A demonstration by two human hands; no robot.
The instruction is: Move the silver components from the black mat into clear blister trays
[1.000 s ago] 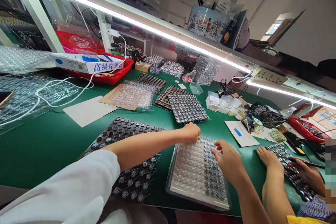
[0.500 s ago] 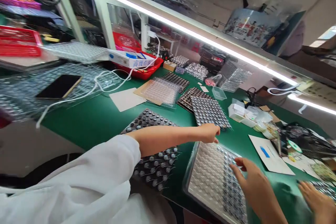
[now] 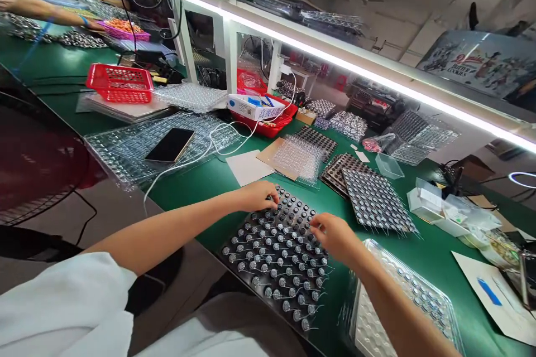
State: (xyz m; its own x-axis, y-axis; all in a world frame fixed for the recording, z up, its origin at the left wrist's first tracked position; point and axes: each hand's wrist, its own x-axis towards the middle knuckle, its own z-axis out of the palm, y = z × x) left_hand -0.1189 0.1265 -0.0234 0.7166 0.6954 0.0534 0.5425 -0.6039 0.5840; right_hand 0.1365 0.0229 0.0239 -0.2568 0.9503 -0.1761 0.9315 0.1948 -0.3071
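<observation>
In front of me lies a dark perforated tray (image 3: 268, 256) holding rows of small round metal parts with thin wire leads. My left hand (image 3: 257, 196) is at its far left side, thumb and fingers pinched together among the round parts. Across from it, my right hand (image 3: 335, 234) is at the tray's right edge with its fingertips also drawn together. Whatever either pinch holds is too small to make out. Under my right forearm is a clear plastic blister tray (image 3: 419, 295), with round parts in some of its pockets; the arm covers part of it.
Further back lie a filled tray (image 3: 377, 198), clear plastic sheets (image 3: 299, 159) and white paper (image 3: 247, 168). A phone (image 3: 171, 144) and white cable rest at left, near a red basket (image 3: 121, 83). Another person's arm (image 3: 50, 10) reaches in at upper left.
Both my hands have moved left from the clear blister tray to the dark tray. My right fingers, apart before, are now pinched. The view has turned left; another hand at far right is gone.
</observation>
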